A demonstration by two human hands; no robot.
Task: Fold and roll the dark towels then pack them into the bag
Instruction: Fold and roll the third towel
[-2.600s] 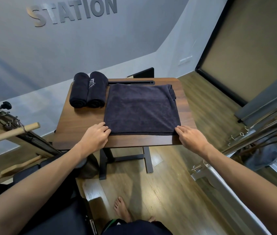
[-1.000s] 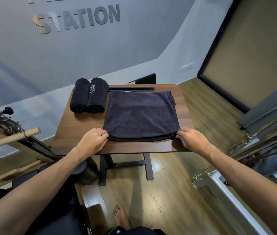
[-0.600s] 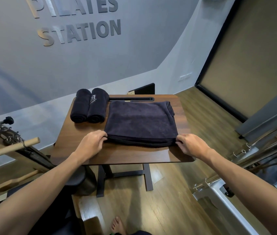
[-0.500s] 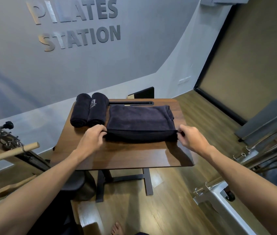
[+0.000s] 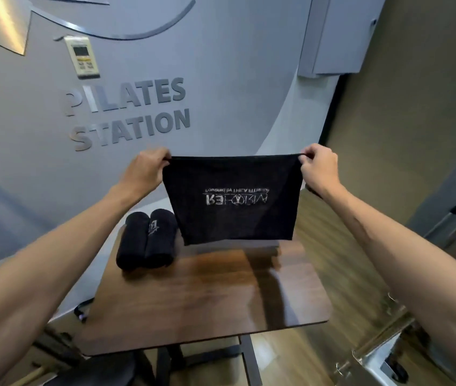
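1. The room comes first by size: a grey wall (image 5: 221,65) at twelve o'clock carries raised letters reading PILATES STATION, with a small controller panel (image 5: 82,57) at eleven o'clock. Wood flooring (image 5: 346,260) runs off toward three o'clock.
2. The wooden table (image 5: 207,296) fills the centre and six o'clock. Half a second ago the folded dark towel lay flat on it. Now that patch of the top is bare and the view has tipped upward.
3. The dark towel (image 5: 232,201) now hangs in the air above the far edge of the table, at twelve o'clock from the table's middle, stretched flat between both hands. Its printed white logo reads upside down. I judge this a shake-out or flip before the next fold, so rolling has not begun on this one.
4. Two rolled towels (image 5: 146,240) lie side by side, touching, at ten o'clock on the table; they look finished. No bag is visible, so packing is still ahead.
5. The left hand (image 5: 146,168) pinches the towel's upper left corner between thumb and curled fingers.
6. The right hand (image 5: 318,168) pinches the upper right corner likewise.
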